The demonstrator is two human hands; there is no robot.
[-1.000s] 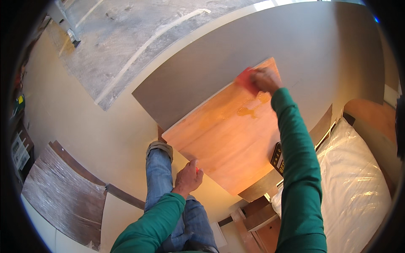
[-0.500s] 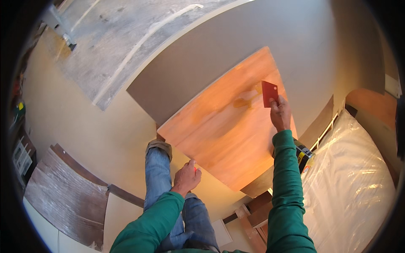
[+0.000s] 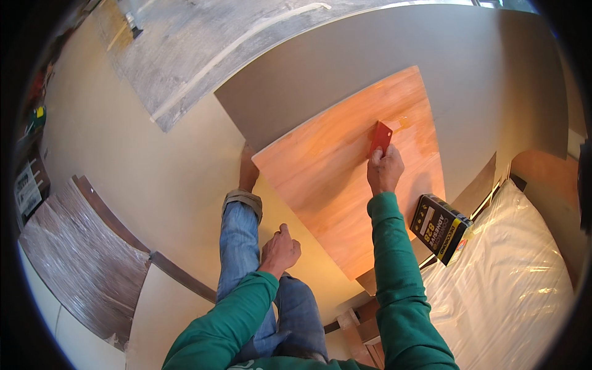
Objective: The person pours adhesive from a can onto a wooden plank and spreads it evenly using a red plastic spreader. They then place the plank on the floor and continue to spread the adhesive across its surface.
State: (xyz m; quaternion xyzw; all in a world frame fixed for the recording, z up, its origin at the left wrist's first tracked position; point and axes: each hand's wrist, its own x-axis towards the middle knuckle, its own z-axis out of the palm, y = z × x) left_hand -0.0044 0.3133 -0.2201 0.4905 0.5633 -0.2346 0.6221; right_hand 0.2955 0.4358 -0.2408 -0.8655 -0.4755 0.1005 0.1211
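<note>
My right hand (image 3: 385, 169) grips a red flat spreader (image 3: 380, 137) with small holes, tilted with its edge at the orange-brown wood board (image 3: 308, 179). Just right of the spreader, a wet amber patch (image 3: 404, 125) glistens on the board. Over my knees, short of the board's near edge, hovers my left hand (image 3: 282, 250). Its fingers are curled, the index finger a little raised; whatever they may hold is hidden. A black and yellow rectangular tin (image 3: 439, 228) stands to the right of my right forearm, by the board's right edge.
Beneath the board lies a large grey sheet (image 3: 481, 80). Plastic-wrapped goods (image 3: 505, 265) fill the right side, and a film-wrapped brown panel stack (image 3: 86, 259) lies at the lower left. A grey, stained surface with a pale strip (image 3: 234, 55) is at the far left.
My right hand has drawn the spreader left and slightly nearer over the board, tilting it. The tin now shows fully beside my forearm. A red bit earlier at my left fingers no longer shows.
</note>
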